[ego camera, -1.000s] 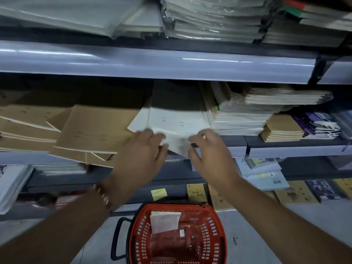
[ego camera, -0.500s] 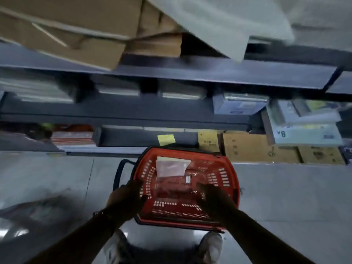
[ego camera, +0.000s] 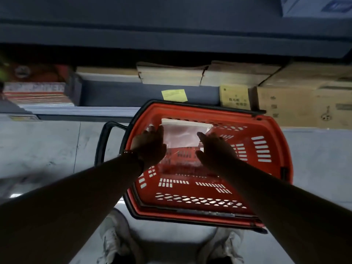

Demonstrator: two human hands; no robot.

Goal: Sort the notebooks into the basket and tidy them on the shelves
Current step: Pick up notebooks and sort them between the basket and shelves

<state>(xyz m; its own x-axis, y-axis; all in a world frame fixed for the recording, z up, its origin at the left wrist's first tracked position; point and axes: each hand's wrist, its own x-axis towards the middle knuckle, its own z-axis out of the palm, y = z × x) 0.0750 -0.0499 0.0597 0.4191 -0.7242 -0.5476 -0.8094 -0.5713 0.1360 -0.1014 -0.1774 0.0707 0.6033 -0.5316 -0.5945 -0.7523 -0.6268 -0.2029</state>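
**Basket open from above, shelf close behind**

Red basket (ego camera: 274,149) open at top, entry from above unobstructed; both hands, left hand (ego camera: 150,147) and right hand (ego camera: 215,149), fill its far half, flanking a wrapped notebook pack (ego camera: 182,134); near half of basket floor bare; black handle (ego camera: 103,141) juts left; low shelf (ego camera: 133,96) and cardboard boxes (ego camera: 297,105) crowd the far rim; bare floor (ego camera: 47,149) left and right.
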